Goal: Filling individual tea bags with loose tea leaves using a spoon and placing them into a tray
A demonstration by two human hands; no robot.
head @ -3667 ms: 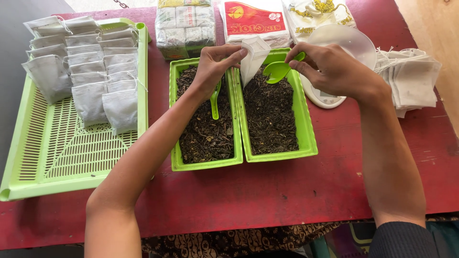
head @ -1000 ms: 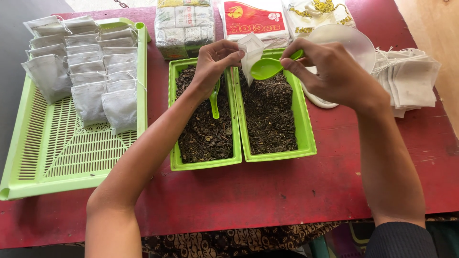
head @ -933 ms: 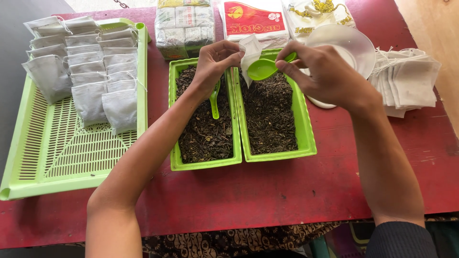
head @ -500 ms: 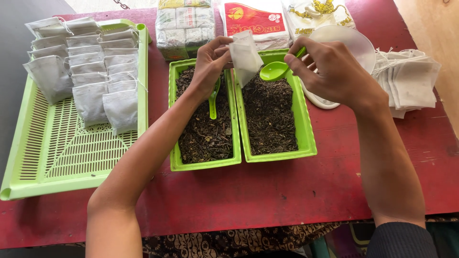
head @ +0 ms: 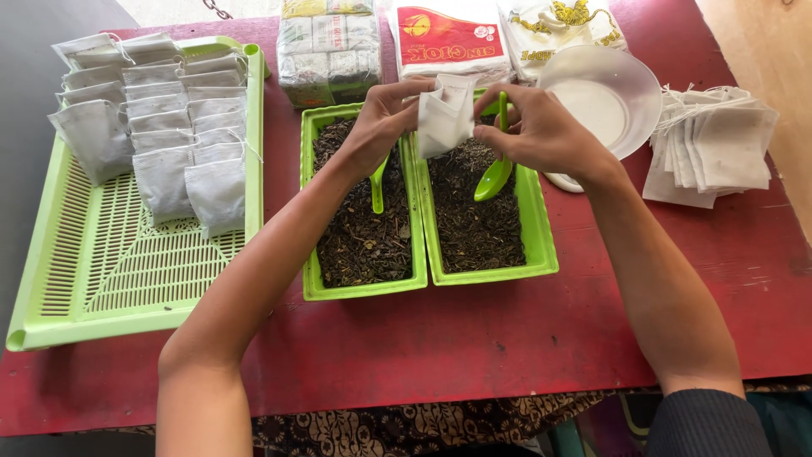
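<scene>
My left hand [head: 382, 123] pinches a small white filter bag [head: 444, 120] by its top, above the gap between two green tubs. My right hand [head: 541, 131] grips the other side of the bag with its fingertips. The same hand keeps a green plastic spoon [head: 495, 173], which hangs bowl-down over the right tub [head: 541, 245]. Both the right tub and the left tub [head: 364, 290] hold dark loose tea leaves. A second green spoon [head: 377, 184] lies in the left tub under my left wrist.
A slotted green tray [head: 110, 279] on the left carries rows of filled white bags [head: 169, 127]. Flat empty bags [head: 715, 148] are stacked at the right, beside a white bowl [head: 605, 97]. Packets of tea [head: 326, 46] line the far edge of the red table [head: 474, 347].
The spoon, earlier held level at the bag's mouth, now hangs downward. My right hand has moved in and taken hold of the bag's top together with my left.
</scene>
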